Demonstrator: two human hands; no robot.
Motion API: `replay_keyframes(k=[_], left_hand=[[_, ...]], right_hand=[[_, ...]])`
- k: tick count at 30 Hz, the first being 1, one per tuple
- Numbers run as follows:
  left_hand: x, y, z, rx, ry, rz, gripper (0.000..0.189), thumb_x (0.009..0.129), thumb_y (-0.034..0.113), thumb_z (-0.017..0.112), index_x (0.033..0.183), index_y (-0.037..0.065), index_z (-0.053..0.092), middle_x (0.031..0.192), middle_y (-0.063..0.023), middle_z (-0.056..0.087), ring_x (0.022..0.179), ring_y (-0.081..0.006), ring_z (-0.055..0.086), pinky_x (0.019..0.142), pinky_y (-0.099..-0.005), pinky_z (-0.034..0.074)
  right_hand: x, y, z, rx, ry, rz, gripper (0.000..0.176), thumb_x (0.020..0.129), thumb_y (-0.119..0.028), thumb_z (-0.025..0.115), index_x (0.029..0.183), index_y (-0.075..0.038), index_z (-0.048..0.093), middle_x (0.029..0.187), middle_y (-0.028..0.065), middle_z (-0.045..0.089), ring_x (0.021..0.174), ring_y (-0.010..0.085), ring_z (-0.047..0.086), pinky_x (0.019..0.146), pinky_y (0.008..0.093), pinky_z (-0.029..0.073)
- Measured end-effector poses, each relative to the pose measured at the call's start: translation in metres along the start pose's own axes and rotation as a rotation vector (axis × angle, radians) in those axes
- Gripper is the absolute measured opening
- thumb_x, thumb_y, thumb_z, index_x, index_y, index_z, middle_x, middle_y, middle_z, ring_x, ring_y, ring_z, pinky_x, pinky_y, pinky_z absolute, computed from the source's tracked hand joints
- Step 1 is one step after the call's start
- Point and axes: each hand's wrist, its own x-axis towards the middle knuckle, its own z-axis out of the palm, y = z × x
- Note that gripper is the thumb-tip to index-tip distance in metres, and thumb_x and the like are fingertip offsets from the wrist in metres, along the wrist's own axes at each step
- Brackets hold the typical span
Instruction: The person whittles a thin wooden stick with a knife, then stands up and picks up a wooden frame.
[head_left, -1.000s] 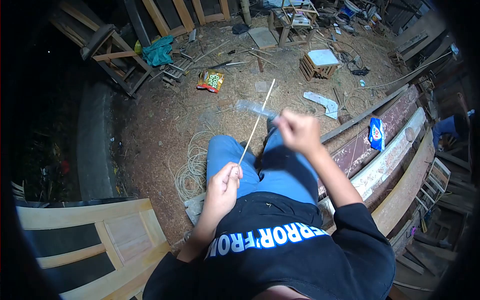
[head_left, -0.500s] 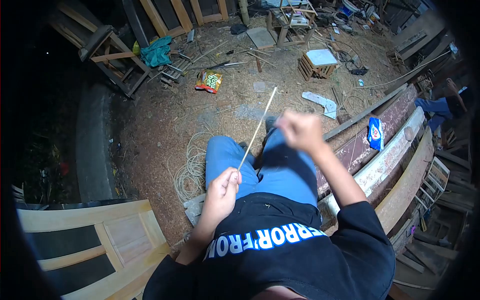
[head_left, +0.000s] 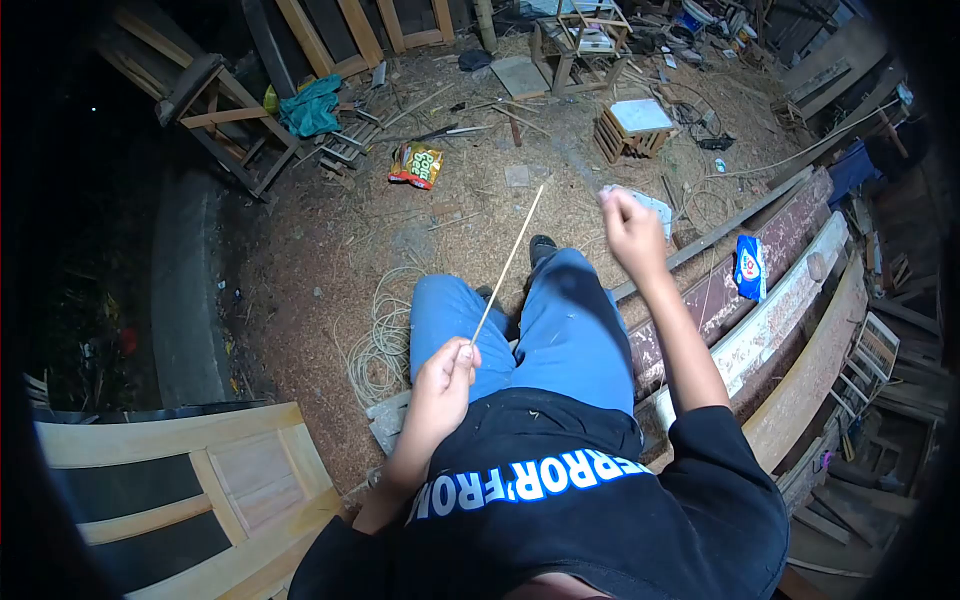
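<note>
As the left hand [head_left: 440, 385] pinches a stick [head_left: 508, 262], shirt [head_left: 560, 530] reads "FROM".

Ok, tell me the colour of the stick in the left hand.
Pale cream; the stick shows best in the head view.

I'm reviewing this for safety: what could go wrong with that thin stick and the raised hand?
The thin stick, pinched only at its lower end by the left hand, slants free above the legs and may flex or snap. The fisted right hand is blurred, apart from the stick; a stroke could miss and hit them.
</note>
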Motion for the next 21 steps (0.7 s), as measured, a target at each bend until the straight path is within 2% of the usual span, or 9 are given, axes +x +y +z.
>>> replay_keyframes(k=[3, 5, 9, 11, 13, 17, 18, 19, 21], left_hand=[[0.006, 0.007, 0.012, -0.179, -0.007, 0.011, 0.026, 0.115, 0.021, 0.049, 0.098, 0.005, 0.060, 0.070, 0.0055, 0.043, 0.062, -0.0034, 0.039, 0.056, -0.0239, 0.033], [0.014, 0.011, 0.012, -0.135, -0.018, 0.031, 0.026, 0.115, 0.022, 0.050, 0.098, 0.005, 0.059, 0.070, 0.0049, 0.043, 0.063, -0.0035, 0.040, 0.056, -0.0239, 0.033], [0.017, 0.017, 0.011, -0.055, 0.010, 0.060, 0.026, 0.115, 0.023, 0.050, 0.098, 0.005, 0.058, 0.068, 0.0041, 0.042, 0.062, -0.0038, 0.040, 0.056, -0.0244, 0.033], [0.015, 0.022, 0.007, 0.011, 0.041, 0.118, 0.026, 0.115, 0.023, 0.050, 0.097, 0.005, 0.058, 0.068, 0.0042, 0.042, 0.061, -0.0038, 0.039, 0.055, -0.0247, 0.033], [0.011, 0.019, 0.008, 0.029, 0.047, 0.131, 0.027, 0.115, 0.023, 0.050, 0.097, 0.005, 0.057, 0.067, 0.0044, 0.042, 0.060, -0.0037, 0.039, 0.055, -0.0249, 0.032], [0.014, 0.024, 0.007, -0.024, 0.044, 0.142, 0.026, 0.115, 0.022, 0.051, 0.095, 0.005, 0.058, 0.066, 0.0045, 0.041, 0.060, -0.0036, 0.039, 0.054, -0.0250, 0.031], [0.012, 0.027, 0.005, -0.004, 0.062, 0.159, 0.026, 0.115, 0.021, 0.051, 0.095, 0.005, 0.058, 0.065, 0.0046, 0.041, 0.059, -0.0036, 0.039, 0.054, -0.0250, 0.031], [0.010, 0.027, 0.004, 0.010, 0.081, 0.172, 0.026, 0.115, 0.021, 0.051, 0.096, 0.006, 0.058, 0.065, 0.0047, 0.041, 0.059, -0.0036, 0.038, 0.053, -0.0251, 0.030], [0.012, 0.020, 0.002, 0.034, 0.072, 0.150, 0.025, 0.115, 0.021, 0.050, 0.096, 0.005, 0.058, 0.066, 0.0048, 0.040, 0.059, -0.0036, 0.038, 0.053, -0.0259, 0.030]], right_hand=[[-0.034, -0.040, 0.003, 0.031, -0.095, -0.128, 0.034, 0.102, -0.036, 0.068, 0.080, -0.011, 0.064, 0.061, 0.0146, 0.063, 0.056, 0.0376, 0.065, 0.051, 0.0469, 0.047], [-0.040, -0.043, 0.009, 0.048, -0.106, -0.055, 0.033, 0.098, -0.037, 0.072, 0.078, -0.012, 0.063, 0.060, 0.0126, 0.062, 0.055, 0.0359, 0.065, 0.051, 0.0461, 0.047], [-0.066, -0.068, 0.006, -0.004, -0.271, -0.496, 0.035, 0.093, -0.037, 0.077, 0.074, -0.013, 0.060, 0.060, 0.0103, 0.062, 0.054, 0.0321, 0.065, 0.050, 0.0438, 0.048], [-0.065, -0.070, 0.003, 0.009, -0.236, -0.525, 0.036, 0.094, -0.037, 0.076, 0.073, -0.012, 0.059, 0.059, 0.0101, 0.062, 0.053, 0.0311, 0.065, 0.048, 0.0436, 0.048], [-0.041, -0.058, 0.002, 0.011, -0.137, -0.303, 0.036, 0.095, -0.037, 0.075, 0.073, -0.012, 0.059, 0.059, 0.0101, 0.062, 0.051, 0.0307, 0.065, 0.047, 0.0434, 0.047], [-0.068, -0.090, -0.001, 0.024, -0.327, -0.629, 0.037, 0.093, -0.038, 0.076, 0.072, -0.013, 0.059, 0.057, 0.0092, 0.060, 0.049, 0.0295, 0.063, 0.046, 0.0427, 0.046], [-0.062, -0.083, 0.000, 0.016, -0.247, -0.635, 0.037, 0.093, -0.036, 0.077, 0.070, -0.014, 0.057, 0.055, 0.0087, 0.058, 0.048, 0.0289, 0.062, 0.046, 0.0425, 0.046], [-0.052, -0.071, 0.006, 0.034, -0.096, -0.449, 0.038, 0.092, -0.037, 0.078, 0.071, -0.014, 0.057, 0.055, 0.0086, 0.058, 0.047, 0.0293, 0.061, 0.045, 0.0428, 0.045], [-0.036, -0.058, 0.001, -0.054, -0.135, -0.487, 0.036, 0.091, -0.037, 0.079, 0.072, -0.014, 0.059, 0.055, 0.0088, 0.058, 0.048, 0.0303, 0.061, 0.045, 0.0429, 0.045]])
